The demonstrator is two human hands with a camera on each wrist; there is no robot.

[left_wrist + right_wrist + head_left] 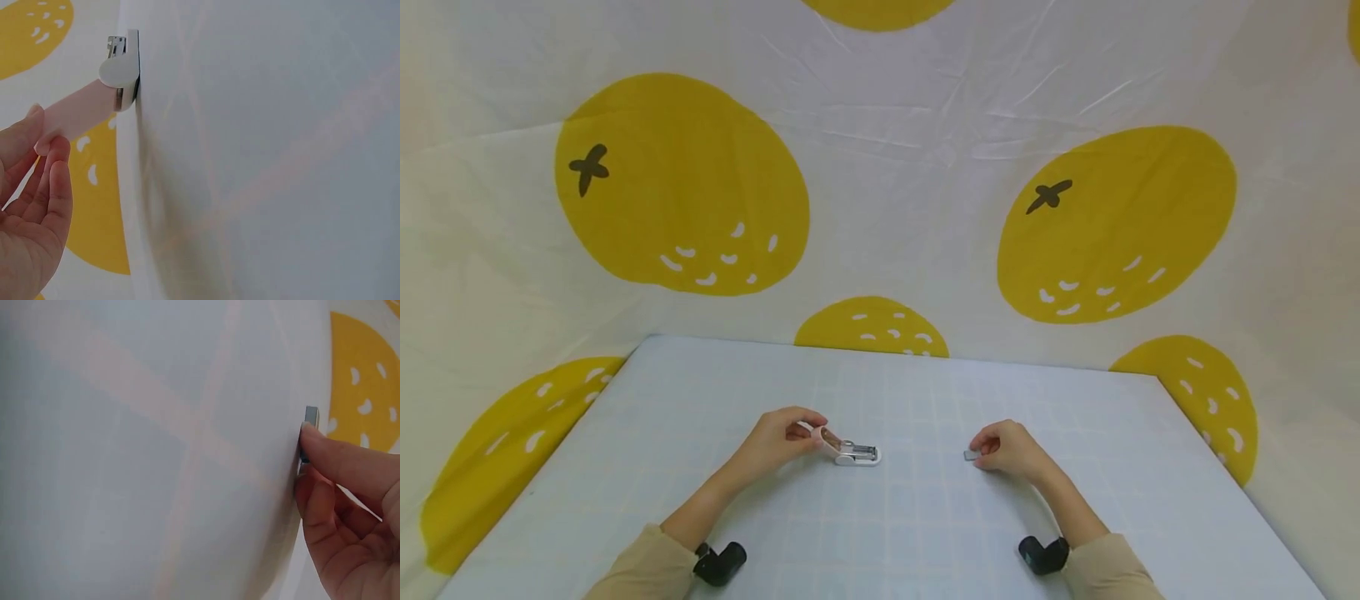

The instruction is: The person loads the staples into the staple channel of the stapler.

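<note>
A small stapler [857,454] with a white base and a pink top arm lies on the table, its top swung up and back so the metal staple channel shows. My left hand [782,437] pinches the raised end of that pink arm [84,112] between thumb and fingers. Over to the right, my right hand [1009,448] pinches a short grey strip of staples [972,456] close to the table surface. In the right wrist view the thumb and fingertips cover the lower part of the staple strip [311,416].
The table [925,533] has a pale blue cloth with a faint grid. Behind it hangs a white curtain [902,208] printed with yellow fruit. A black wrist camera [721,564] sits by the left sleeve, another black camera [1043,555] by the right sleeve.
</note>
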